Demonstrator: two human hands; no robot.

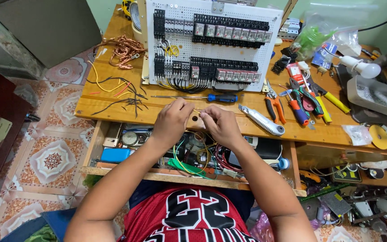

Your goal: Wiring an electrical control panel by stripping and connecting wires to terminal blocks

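Observation:
My left hand (172, 120) and my right hand (220, 123) meet over the front edge of the wooden workbench (113, 105). Both pinch a thin yellow wire (197, 111) between their fingertips. Just beyond them lies a blue-handled screwdriver (211, 97). Behind it a white perforated panel (211, 42) stands upright, fitted with rows of black relays and terminal blocks and yellow and black wiring. Below my hands an open drawer (126, 143) holds tangled wires and small parts.
A silver utility knife (261, 120), orange-handled pliers (274, 105) and several other hand tools lie to the right. Cut wire scraps (117, 92) and a copper wire tangle (124, 49) lie to the left. A lamp bulb (361, 67) and plastic bags sit far right.

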